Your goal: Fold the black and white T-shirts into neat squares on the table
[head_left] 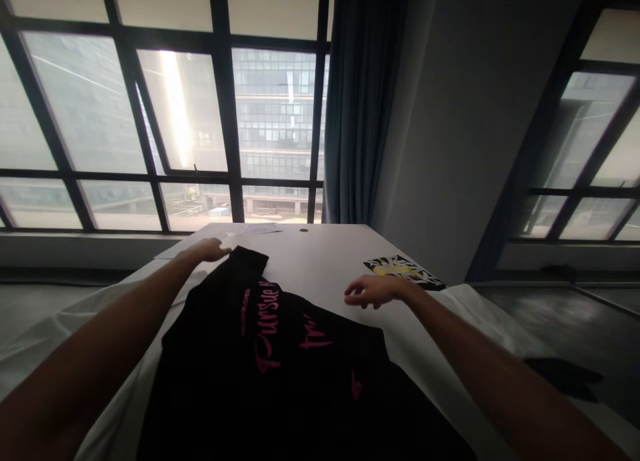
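A black garment (300, 387) with pink lettering lies spread over the near part of a white table (320, 261), running off the bottom of the view. At its far left corner is my left hand (210, 249), fingertips close to the cloth; whether they grip it cannot be made out. My right hand (373, 291) hovers over the table, right of the garment and apart from it, fingers loosely curved and spread with nothing in them.
A black, white and yellow patterned item (403, 271) lies by the table's right edge. Papers (250, 229) rest at the far left. White fabric (495, 324) hangs along the sides. Windows and a blue curtain (357, 114) stand beyond.
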`<state>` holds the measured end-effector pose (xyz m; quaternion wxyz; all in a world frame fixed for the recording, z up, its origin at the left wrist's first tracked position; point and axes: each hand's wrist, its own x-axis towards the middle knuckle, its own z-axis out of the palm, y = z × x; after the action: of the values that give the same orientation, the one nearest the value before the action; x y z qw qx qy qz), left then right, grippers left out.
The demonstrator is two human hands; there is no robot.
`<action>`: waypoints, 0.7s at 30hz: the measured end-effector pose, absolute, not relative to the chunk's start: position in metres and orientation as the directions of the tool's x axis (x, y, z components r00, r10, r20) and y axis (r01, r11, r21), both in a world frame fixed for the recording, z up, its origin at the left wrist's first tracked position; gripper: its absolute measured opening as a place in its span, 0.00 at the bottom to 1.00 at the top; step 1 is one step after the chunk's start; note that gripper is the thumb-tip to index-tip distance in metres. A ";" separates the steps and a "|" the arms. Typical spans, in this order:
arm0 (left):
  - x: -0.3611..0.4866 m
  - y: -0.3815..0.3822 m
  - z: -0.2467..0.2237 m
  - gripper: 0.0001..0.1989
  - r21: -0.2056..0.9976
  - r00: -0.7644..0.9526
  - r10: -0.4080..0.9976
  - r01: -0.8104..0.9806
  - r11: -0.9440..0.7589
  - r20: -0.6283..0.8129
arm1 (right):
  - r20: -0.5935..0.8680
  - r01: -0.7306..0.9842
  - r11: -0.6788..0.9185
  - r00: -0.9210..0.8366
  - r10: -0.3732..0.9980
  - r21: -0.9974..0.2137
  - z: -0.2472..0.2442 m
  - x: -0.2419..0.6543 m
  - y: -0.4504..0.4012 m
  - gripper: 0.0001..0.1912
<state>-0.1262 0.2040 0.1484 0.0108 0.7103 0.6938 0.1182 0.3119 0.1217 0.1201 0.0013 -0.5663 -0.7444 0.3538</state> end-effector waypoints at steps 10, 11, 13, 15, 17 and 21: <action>-0.145 0.129 -0.004 0.50 0.130 0.336 0.917 0.941 -0.314 -0.215 | -0.235 0.847 0.355 -0.467 0.853 -0.395 0.056 0.313 0.137 0.16; -0.154 0.126 -0.006 0.53 0.127 0.332 0.910 0.942 -0.309 -0.248 | -0.225 0.867 0.324 -0.426 0.876 -0.377 0.060 0.322 0.148 0.15; -0.169 0.122 -0.004 0.57 0.118 0.325 0.883 0.946 -0.303 -0.339 | -0.161 0.934 0.220 -0.272 0.949 -0.281 0.070 0.340 0.168 0.13; -0.178 0.118 0.004 0.59 0.107 0.317 0.851 0.948 -0.301 -0.418 | -0.045 0.987 0.055 -0.062 0.997 -0.150 0.076 0.355 0.182 0.12; -0.178 0.112 0.017 0.59 0.092 0.308 0.840 0.950 -0.300 -0.446 | 0.078 0.991 -0.106 0.112 0.991 -0.079 0.079 0.361 0.186 0.13; -0.155 0.098 0.048 0.47 0.001 0.262 0.859 0.957 -0.291 -0.439 | 0.213 0.993 -0.087 0.103 0.972 -0.083 0.076 0.341 0.168 0.19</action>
<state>-0.1549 0.0984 0.0481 0.1343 0.7830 0.5799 -0.1807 0.3406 0.1680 0.0761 0.1031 -0.7356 -0.6676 -0.0513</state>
